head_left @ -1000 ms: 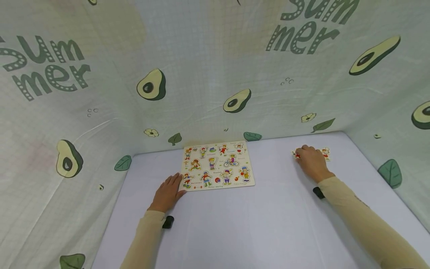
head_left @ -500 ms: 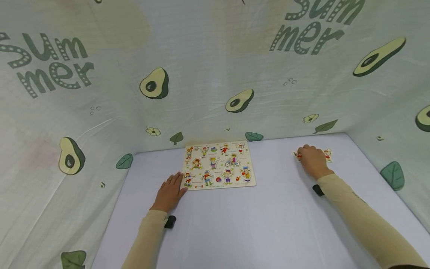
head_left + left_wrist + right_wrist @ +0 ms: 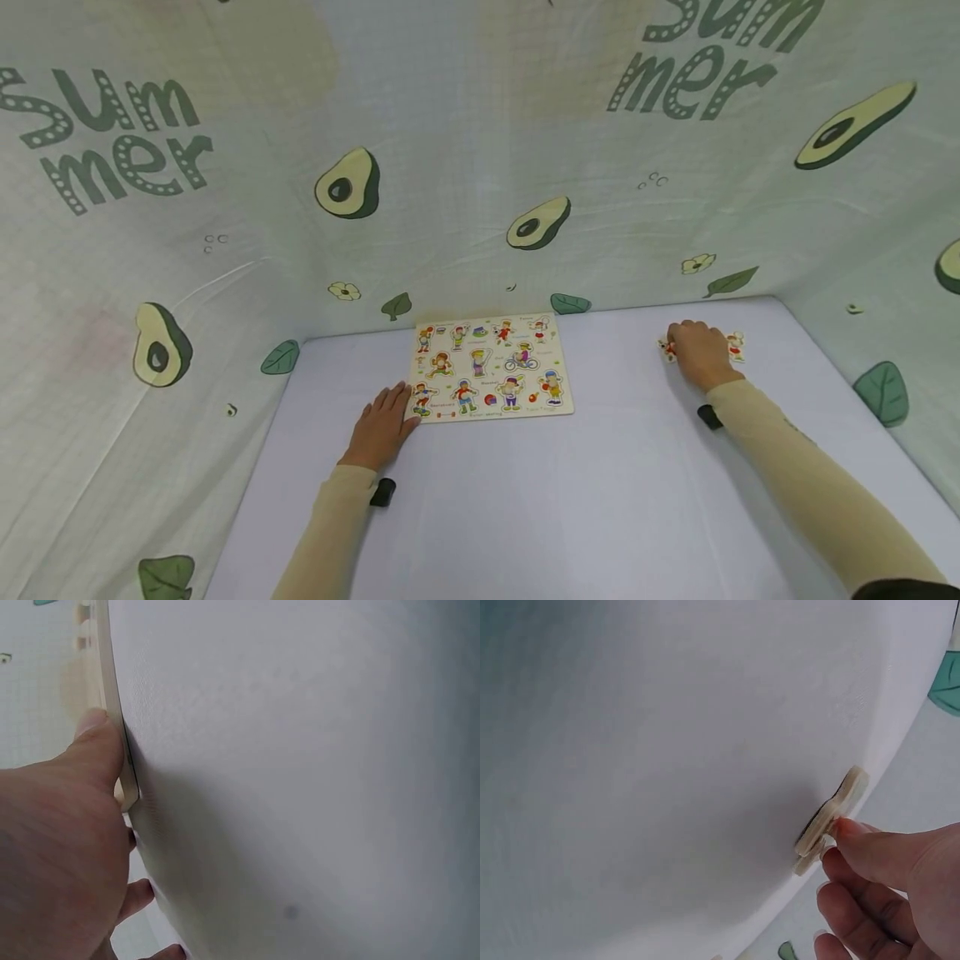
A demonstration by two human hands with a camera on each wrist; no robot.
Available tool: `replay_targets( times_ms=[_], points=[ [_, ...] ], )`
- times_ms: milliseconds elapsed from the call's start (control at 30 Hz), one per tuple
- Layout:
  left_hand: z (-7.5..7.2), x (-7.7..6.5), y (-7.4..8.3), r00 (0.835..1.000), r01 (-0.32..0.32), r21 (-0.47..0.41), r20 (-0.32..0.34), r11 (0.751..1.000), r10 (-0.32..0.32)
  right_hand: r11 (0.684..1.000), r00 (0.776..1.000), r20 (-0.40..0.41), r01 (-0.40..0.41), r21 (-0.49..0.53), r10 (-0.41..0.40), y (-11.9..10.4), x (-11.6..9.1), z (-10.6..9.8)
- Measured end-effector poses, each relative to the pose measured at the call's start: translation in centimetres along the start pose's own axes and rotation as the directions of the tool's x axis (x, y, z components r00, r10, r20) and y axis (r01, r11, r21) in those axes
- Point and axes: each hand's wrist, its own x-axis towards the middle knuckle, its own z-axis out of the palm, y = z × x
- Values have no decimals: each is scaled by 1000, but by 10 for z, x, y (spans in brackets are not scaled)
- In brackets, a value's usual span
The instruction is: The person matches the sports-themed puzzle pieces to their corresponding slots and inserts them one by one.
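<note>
A flat wooden puzzle board point(image 3: 491, 367) printed with several children doing sports lies near the back of the table. My left hand point(image 3: 381, 425) rests at its lower left corner, fingers spread along the left side; in the left wrist view, the thumb point(image 3: 97, 746) lies on the board's edge. Farther right, my right hand point(image 3: 699, 354) pinches a small wooden puzzle piece point(image 3: 832, 814) between thumb and index finger, and the other fingers are bent. The piece's printed face is mostly hidden in the right wrist view. Another puzzle piece point(image 3: 736, 346) shows just right of that hand.
A white cloth covers the table point(image 3: 540, 500). Behind it hangs a pale curtain point(image 3: 435, 108) with avocado and leaf prints, which also closes off both sides. Black wrist devices point(image 3: 383, 492) sit under the sleeves.
The head view has shifted slightly. My right hand's fingers have drawn in a little at the puzzle piece. My left hand and the board stay in place.
</note>
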Motion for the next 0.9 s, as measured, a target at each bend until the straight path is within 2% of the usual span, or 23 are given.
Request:
replay_targets(
  times_ms=[200, 433, 767, 900],
  points=[
    [2, 2, -2, 1000, -9, 5, -2, 1000, 9, 999, 999, -19, 31, 12, -31, -14, 1, -7],
    [2, 4, -3, 1000, 0, -5, 15, 1000, 0, 997, 994, -78, 78, 21, -76, -46, 7, -13],
    [3, 3, -3, 1000, 7, 2, 20, 1000, -7, 983, 970, -166, 184, 13, -179, -87, 22, -14],
    [5, 2, -4, 1000, 12, 2, 21, 1000, -12, 978, 964, -174, 206, 12, -201, -107, 29, -14]
  ],
)
